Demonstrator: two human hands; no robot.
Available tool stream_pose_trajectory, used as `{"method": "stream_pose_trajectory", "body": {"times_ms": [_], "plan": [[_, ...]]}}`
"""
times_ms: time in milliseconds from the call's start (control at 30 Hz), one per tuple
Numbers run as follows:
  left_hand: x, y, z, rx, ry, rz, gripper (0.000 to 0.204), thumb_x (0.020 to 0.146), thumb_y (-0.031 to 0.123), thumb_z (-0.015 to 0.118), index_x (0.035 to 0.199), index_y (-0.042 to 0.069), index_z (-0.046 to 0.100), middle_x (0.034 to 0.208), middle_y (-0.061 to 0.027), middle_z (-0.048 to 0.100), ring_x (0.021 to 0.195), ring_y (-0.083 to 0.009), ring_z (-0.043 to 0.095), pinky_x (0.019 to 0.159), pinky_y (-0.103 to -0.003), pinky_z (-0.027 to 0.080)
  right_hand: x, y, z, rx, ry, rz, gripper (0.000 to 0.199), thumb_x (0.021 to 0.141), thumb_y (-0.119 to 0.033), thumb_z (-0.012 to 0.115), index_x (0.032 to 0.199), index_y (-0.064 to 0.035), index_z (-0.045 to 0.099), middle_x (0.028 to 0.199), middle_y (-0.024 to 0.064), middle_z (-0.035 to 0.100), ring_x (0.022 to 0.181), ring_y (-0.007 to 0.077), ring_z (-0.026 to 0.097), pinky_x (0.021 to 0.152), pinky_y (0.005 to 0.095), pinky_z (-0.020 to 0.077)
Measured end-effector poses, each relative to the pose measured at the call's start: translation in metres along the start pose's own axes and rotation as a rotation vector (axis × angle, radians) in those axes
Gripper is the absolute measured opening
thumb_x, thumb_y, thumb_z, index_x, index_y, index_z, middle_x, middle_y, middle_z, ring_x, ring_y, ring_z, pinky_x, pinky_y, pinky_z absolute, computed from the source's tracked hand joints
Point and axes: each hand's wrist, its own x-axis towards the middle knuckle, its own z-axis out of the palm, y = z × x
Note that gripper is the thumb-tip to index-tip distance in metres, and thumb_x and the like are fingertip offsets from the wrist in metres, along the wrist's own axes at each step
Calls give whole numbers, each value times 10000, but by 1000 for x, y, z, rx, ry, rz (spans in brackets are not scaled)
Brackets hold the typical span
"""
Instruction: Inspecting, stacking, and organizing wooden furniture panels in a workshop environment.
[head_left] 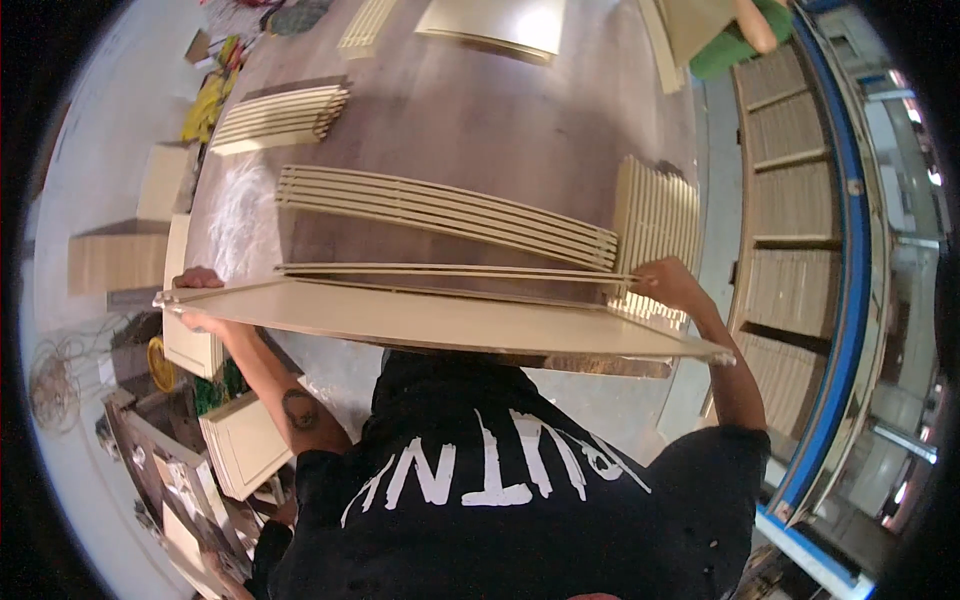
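I hold a long cream panel flat across my chest, above the edge of a brown worktable. My left hand is shut on the panel's left end. My right hand grips its far edge near the right end, where two thin cream strips lying along the panel end. Whether those fingers also pinch the strips I cannot tell. My black printed shirt hides the panel's near underside.
On the table lie a long stack of cream slats, a shorter stack, upright slats and a flat panel. Another person's green sleeve shows top right. A blue-framed rack stands right; cabinet doors lie lower left.
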Motion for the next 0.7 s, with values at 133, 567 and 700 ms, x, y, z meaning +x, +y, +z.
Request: {"method": "stream_pose_trajectory", "body": {"times_ms": [133, 567, 700], "plan": [[20, -7, -5, -36, -40, 65, 441, 933, 402, 329, 636, 89, 416, 545, -44, 378, 463, -164, 371, 415, -276, 315, -12, -19, -13, 390, -5, -16, 275, 887, -317, 595, 966, -67, 681, 819, 101, 682, 758, 205, 652, 707, 357, 527], [57, -39, 2, -199, 27, -92, 469, 961, 504, 372, 861, 71, 520, 708, -60, 547, 620, -174, 540, 573, -297, 477, -73, -257, -68, -254, 354, -441, 671, 747, -413, 722, 1217, 14, 505, 1042, 193, 644, 997, 308, 629, 898, 441, 504], [33, -22, 26, -70, 95, 19, 467, 968, 518, 336, 742, 137, 481, 594, 17, 438, 509, -122, 427, 453, -263, 370, -39, -286, -47, -350, 348, -434, 599, 763, -391, 723, 1157, 17, 532, 919, 193, 656, 866, 297, 660, 840, 433, 527]]}}
